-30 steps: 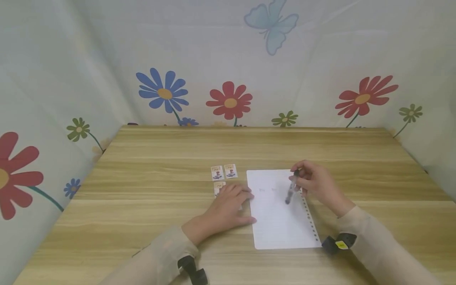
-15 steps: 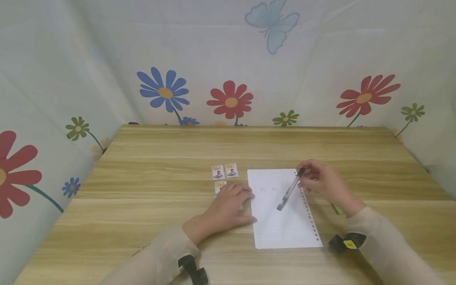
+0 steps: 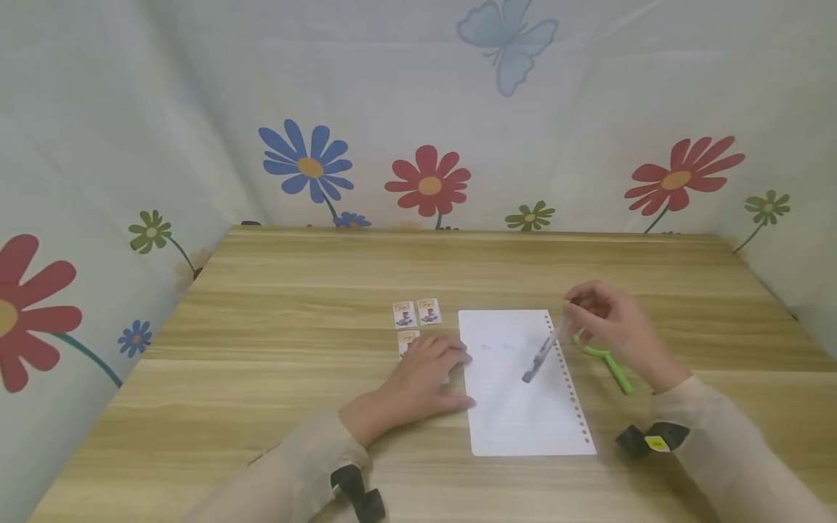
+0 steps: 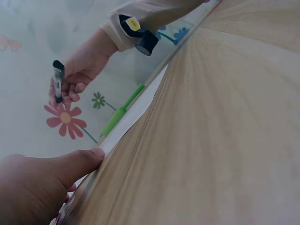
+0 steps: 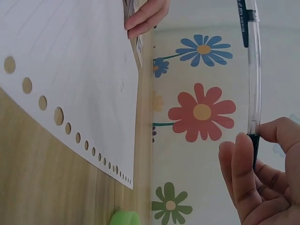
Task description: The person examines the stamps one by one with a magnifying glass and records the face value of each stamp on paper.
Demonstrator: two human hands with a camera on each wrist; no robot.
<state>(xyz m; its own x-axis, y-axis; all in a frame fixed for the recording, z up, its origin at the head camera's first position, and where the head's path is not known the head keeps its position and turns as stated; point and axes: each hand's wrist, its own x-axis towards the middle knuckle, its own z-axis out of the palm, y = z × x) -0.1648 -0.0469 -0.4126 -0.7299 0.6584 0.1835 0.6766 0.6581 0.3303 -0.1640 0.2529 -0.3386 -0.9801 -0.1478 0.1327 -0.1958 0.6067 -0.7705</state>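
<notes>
My right hand (image 3: 611, 327), raised over the right side of a white lined sheet (image 3: 516, 418), pinches a clear pen (image 3: 540, 359) by its black end. The pen slants down to the left, its clipped end over the paper. In the right wrist view the thumb and fingertips hold the pen (image 5: 254, 70) at its dark tip, the clip at the far end. My left hand (image 3: 418, 385) rests along the sheet's left edge, thumb and fingertips at the margin. It partly covers small picture stamps (image 3: 408, 340). Two small marks of writing (image 3: 497, 347) show on the sheet.
Two more picture stamps (image 3: 416, 312) lie side by side left of the sheet. Right of the sheet, below my right hand, lies a green thing (image 3: 617, 373) with a straight handle and a curved rim. A flowered cloth (image 3: 366, 87) hangs behind the wooden table (image 3: 314, 290).
My right hand has moved right with the pen, and the pen has swung to slant down to the left. The green thing has come into view. My left hand stays in place.
</notes>
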